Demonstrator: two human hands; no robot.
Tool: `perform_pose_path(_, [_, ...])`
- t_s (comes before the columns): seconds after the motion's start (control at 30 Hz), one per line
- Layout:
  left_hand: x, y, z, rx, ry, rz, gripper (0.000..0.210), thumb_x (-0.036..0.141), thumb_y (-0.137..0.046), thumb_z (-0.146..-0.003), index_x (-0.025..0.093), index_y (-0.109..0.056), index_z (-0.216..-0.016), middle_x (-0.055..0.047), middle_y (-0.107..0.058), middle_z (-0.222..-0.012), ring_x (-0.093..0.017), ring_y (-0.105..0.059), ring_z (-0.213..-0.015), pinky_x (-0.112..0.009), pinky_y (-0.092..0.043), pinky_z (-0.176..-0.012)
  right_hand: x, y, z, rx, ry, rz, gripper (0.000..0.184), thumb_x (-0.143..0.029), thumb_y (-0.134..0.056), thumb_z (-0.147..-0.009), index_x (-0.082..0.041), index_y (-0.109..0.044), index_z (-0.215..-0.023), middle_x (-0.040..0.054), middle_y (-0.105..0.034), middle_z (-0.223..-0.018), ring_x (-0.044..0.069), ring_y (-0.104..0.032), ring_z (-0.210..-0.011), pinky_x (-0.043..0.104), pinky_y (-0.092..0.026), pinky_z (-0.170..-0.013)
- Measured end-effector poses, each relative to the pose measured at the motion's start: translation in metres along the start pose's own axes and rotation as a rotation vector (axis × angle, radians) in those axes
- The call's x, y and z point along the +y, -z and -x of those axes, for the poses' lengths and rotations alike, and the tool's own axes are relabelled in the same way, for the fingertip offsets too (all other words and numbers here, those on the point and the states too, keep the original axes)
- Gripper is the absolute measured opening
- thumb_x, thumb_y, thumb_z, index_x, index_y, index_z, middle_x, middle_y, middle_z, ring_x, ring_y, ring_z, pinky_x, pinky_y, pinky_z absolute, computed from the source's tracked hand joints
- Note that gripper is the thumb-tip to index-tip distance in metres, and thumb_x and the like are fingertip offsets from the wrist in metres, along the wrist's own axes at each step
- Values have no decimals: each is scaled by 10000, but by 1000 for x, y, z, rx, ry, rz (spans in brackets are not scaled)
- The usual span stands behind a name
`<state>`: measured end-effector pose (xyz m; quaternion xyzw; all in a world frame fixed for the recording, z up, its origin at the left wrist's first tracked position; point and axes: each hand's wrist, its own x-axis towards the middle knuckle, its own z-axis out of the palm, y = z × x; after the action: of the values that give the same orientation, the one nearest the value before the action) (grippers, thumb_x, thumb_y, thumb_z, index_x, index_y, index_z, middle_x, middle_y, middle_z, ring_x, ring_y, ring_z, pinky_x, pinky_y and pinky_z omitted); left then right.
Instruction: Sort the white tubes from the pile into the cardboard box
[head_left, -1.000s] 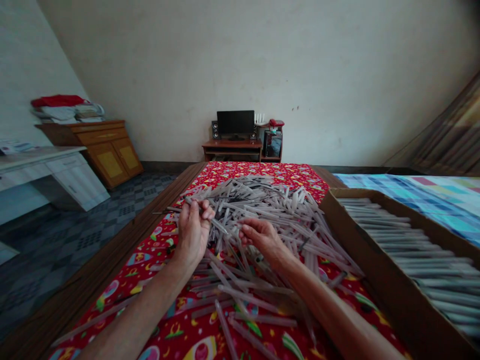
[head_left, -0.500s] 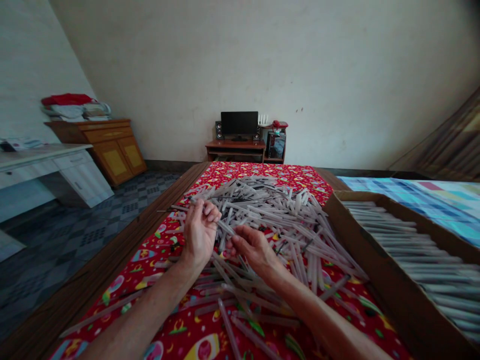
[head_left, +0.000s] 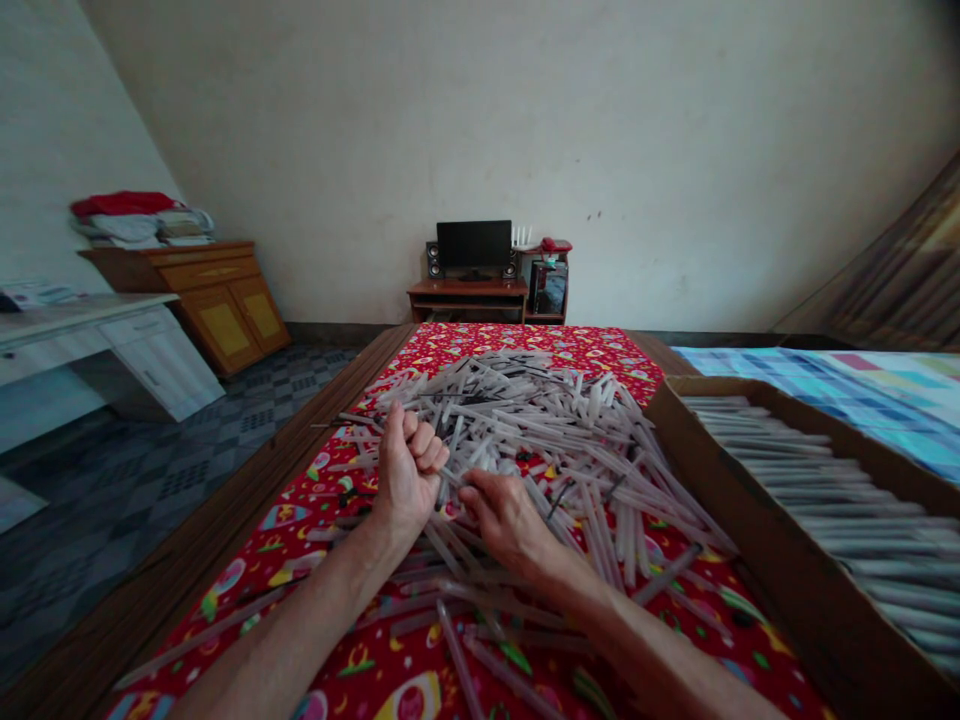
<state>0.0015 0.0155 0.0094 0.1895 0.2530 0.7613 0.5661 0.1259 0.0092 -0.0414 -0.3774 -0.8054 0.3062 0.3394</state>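
Note:
My left hand (head_left: 409, 468) is closed in a fist around a translucent plastic tube (head_left: 454, 477), of which only a short length shows between my hands. Right beside it, my right hand (head_left: 508, 512) has its thumb and fingers closed at the tube's other end; the fingertips are partly hidden. Both hands hover over a wide, loose pile of similar tubes (head_left: 540, 425), some with dark rods or ends among them. More loose tubes (head_left: 459, 650) lie below my wrists on a red patterned cloth (head_left: 409, 690).
At the right stands a long cardboard box (head_left: 739, 500) with many tubes (head_left: 817, 480) laid in rows. Past it lies a blue checked cloth (head_left: 787, 385). A computer monitor (head_left: 474, 246) on a small desk (head_left: 466, 288) faces me by the wall. Cabinets are on the left.
My left fingers have curled tighter into a fist, and the hand has shifted slightly right. My right hand stays close to it, and less of the tube shows between them.

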Motion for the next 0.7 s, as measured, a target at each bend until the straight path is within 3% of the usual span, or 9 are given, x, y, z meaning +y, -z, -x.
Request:
perform_pose_path(0.13, [-2, 1, -2, -11, -13, -17, 442, 342, -406, -890, 193, -181, -540, 102, -125, -384, -45, -78, -299, -209, -59, -336, -1, 4, -4, -55, -55, -95, 241, -143, -401, -802, -159, -348, -568, -53, -322, -503, 57, -279, -485, 196, -198, -481])
perform_pose_path(0.23, [-2, 6, -6, -2, -14, -1, 438, 332, -414, -887, 192, -188, -539, 103, -137, -382, -43, -89, -296, -201, -71, -329, -2, 8, -8, -119, -49, -78, 251, -157, -396, -823, -149, -396, -573, -50, -363, -507, 53, -301, -483, 189, -203, -478])
perform_pose_path(0.33, [-4, 10, -9, -22, -10, 24, 432, 307, -445, -869, 188, -202, -533, 102, -165, -385, -39, -137, -295, -187, -127, -326, -3, 11, -10, -132, 7, 52, 224, -202, -423, -845, -139, -487, -641, -36, -441, -542, 55, -331, -494, 192, -217, -490])
perform_pose_path(0.43, [-11, 12, -10, -55, 36, 3, 362, 292, -524, -812, 178, -309, -544, 82, -325, -442, -43, -343, -367, -173, -304, -401, -4, 24, -9, -70, 97, 298, 172, -209, -445, -845, -144, -538, -716, -13, -506, -583, 70, -365, -514, 210, -233, -514])
perform_pose_path(0.53, [-17, 15, -13, -15, 15, -132, 187, 300, -592, -740, 172, -469, -683, 39, -521, -642, -77, -536, -602, -197, -425, -594, -1, 63, -10, 28, 92, 555, 149, -141, -442, -823, -148, -580, -766, 33, -578, -662, 91, -448, -564, 221, -275, -549])
perform_pose_path(0.6, [-17, 21, -17, 31, -48, -258, 178, 322, -597, -714, 181, -495, -751, 35, -545, -711, -86, -551, -660, -201, -423, -624, 5, 106, -7, 125, 9, 687, 174, -130, -447, -824, -150, -618, -805, 68, -617, -733, 98, -498, -589, 221, -307, -562])
perform_pose_path(0.7, [-15, 33, -27, 27, -181, -463, 160, 313, -548, -715, 185, -493, -793, 35, -534, -723, -87, -539, -652, -196, -406, -606, 13, 176, 17, 154, -79, 806, 186, -135, -478, -820, -149, -663, -819, 82, -645, -728, 97, -535, -581, 228, -348, -566])
